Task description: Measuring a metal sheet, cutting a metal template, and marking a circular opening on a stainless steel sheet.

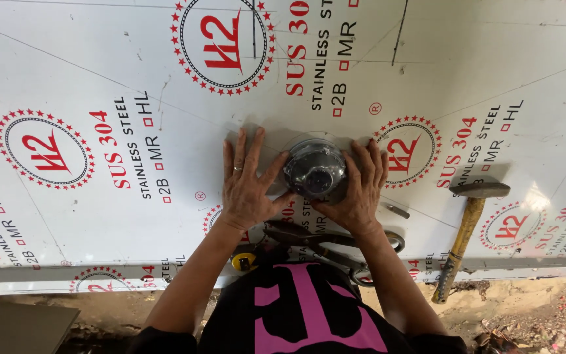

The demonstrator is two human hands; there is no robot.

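**Dome pinned on steel sheet**

Pressed a round metal dome (314,169) flat mid-sheet (99,72), left hand (247,187) fingers spread, right hand (355,190) fingers together. Risked sliding on slick film; snips (316,239) near, hammer (466,226) right.

Snips (325,244) (hammer (468,226) too) nearside

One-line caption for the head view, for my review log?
Both hands, left hand and right hand, press a round metal bowl onto film-covered steel sheet; hammer nearby.
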